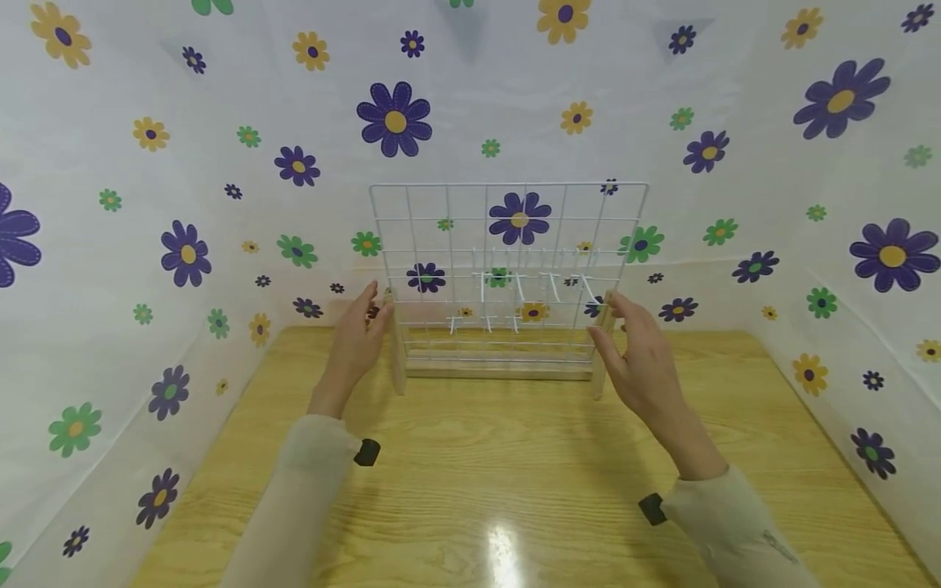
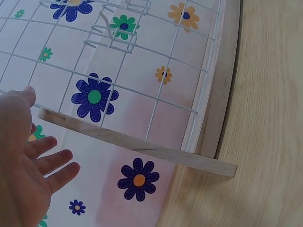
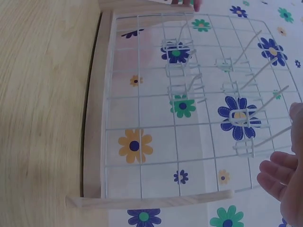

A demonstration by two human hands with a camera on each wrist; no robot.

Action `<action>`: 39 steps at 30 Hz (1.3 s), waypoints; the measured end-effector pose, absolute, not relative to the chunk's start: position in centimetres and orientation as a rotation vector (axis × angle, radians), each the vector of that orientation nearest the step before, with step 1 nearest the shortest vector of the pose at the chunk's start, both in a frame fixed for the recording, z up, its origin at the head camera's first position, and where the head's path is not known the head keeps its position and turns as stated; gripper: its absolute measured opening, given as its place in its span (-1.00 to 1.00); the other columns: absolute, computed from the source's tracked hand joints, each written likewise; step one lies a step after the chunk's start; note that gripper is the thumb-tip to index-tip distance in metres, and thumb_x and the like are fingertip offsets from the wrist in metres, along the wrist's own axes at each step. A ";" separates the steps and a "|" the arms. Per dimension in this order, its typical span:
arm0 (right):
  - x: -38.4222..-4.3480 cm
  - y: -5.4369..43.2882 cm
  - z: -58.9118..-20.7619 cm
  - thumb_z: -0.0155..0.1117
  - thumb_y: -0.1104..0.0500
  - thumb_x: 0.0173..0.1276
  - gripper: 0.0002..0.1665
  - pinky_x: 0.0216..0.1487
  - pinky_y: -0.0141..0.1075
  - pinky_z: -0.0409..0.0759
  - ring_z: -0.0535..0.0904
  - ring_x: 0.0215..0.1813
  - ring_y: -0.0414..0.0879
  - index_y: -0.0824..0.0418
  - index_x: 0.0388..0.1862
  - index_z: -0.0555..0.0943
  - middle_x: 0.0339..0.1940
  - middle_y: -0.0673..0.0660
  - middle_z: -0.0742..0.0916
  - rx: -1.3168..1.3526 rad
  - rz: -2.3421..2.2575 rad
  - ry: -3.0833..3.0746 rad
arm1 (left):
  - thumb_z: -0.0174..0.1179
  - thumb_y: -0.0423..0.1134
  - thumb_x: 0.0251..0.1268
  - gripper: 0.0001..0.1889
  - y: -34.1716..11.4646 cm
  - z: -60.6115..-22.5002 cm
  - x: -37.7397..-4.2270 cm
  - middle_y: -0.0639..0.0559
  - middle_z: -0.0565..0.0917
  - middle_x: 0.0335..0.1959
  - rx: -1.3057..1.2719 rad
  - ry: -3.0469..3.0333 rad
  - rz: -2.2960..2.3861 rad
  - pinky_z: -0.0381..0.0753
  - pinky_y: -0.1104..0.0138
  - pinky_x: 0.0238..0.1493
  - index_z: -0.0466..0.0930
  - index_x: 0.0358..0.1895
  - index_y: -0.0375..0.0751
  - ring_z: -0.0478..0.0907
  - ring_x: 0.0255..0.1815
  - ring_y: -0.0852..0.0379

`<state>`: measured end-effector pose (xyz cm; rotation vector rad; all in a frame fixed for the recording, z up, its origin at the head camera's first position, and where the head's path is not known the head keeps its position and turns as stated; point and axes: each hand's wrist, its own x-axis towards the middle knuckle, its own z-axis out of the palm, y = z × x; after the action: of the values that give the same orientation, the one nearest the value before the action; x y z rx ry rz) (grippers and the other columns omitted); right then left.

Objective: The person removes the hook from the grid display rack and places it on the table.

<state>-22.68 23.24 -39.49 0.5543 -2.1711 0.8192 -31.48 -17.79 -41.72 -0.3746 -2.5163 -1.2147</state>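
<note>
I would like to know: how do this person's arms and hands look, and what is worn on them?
The left sleeve and right sleeve are long and pale beige; the right one bears a small greyish mark. A small black block juts out by each cuff. The left hand and right hand wear no gloves.

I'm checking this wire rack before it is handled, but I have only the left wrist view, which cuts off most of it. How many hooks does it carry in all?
Observer: Seven white wire hooks: four longer ones in the upper row, three shorter ones below.

Operator: And where is the right hand?

Observer: The right hand is beside the right wooden post, its fingers not curled around it.

Operator: My view loses the wooden rail at the top edge. Where does it end?

Observer: The wooden rail runs along the bottom of the white wire grid to that right post.
</note>
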 end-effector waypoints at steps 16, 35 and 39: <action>-24.4 21.2 -38.7 0.39 0.34 0.43 -0.63 -0.33 -0.13 0.75 0.71 -0.34 0.13 0.53 0.12 0.62 -0.23 0.35 0.77 0.402 0.869 -2.056 | -0.03 -0.14 0.70 -0.46 -16.6 -42.5 -33.2 -0.31 0.40 0.49 -0.326 -2.404 -1.426 0.62 -0.06 0.28 0.24 0.59 -0.26 0.56 0.28 -0.28; -25.0 19.3 -38.5 0.30 0.47 0.42 -0.90 -0.28 -0.76 0.44 0.68 -0.47 0.12 0.50 -0.16 0.72 -0.34 0.34 0.79 0.341 0.948 -1.888 | -0.09 -0.10 0.73 -0.46 -17.4 -43.2 -34.4 -0.25 0.42 0.49 -0.401 -2.397 -1.644 0.34 0.00 0.52 0.23 0.61 -0.19 0.34 0.51 -0.18; -25.0 19.3 -38.5 0.29 0.45 0.44 -0.88 -0.28 -0.76 0.44 0.68 -0.46 0.12 0.51 -0.15 0.72 -0.31 0.35 0.80 0.336 0.953 -1.893 | -0.11 -0.11 0.74 -0.46 -17.7 -42.9 -34.4 -0.25 0.43 0.49 -0.443 -2.430 -1.660 0.30 -0.03 0.54 0.19 0.62 -0.18 0.29 0.54 -0.18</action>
<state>-24.95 19.29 -38.51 0.3361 -1.8927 0.9530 -34.35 -17.70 -42.89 -0.4430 -2.4298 -1.6604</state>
